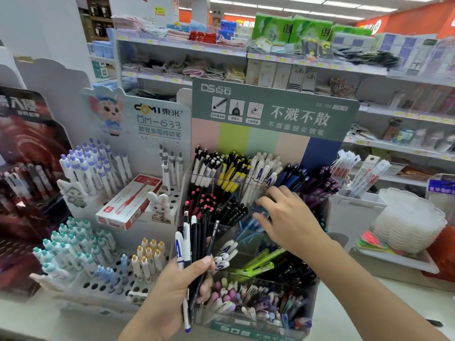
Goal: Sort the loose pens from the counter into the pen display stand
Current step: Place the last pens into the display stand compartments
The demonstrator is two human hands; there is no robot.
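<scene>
My left hand (pixel 182 279) grips a bunch of loose pens (pixel 194 239), black ones and white ones with blue print, held upright in front of the pen display stand (pixel 270 114). The stand has a green header card and tiered clear compartments full of black, yellow, white, navy, pink-tipped, blue and green pens. My right hand (pixel 283 215) reaches into the middle tier, fingers spread over the blue pens (pixel 248 227). Whether it pinches a pen there is hidden by the fingers and blur.
A white display with holes (pixel 103 286) holds purple, teal and yellow pens to the left, with a red-and-white pen box (pixel 128 205) lying on it. A grey box (pixel 354 212) and a stack of white plates (pixel 408 225) stand at the right. Shop shelves (pixel 307 62) run behind.
</scene>
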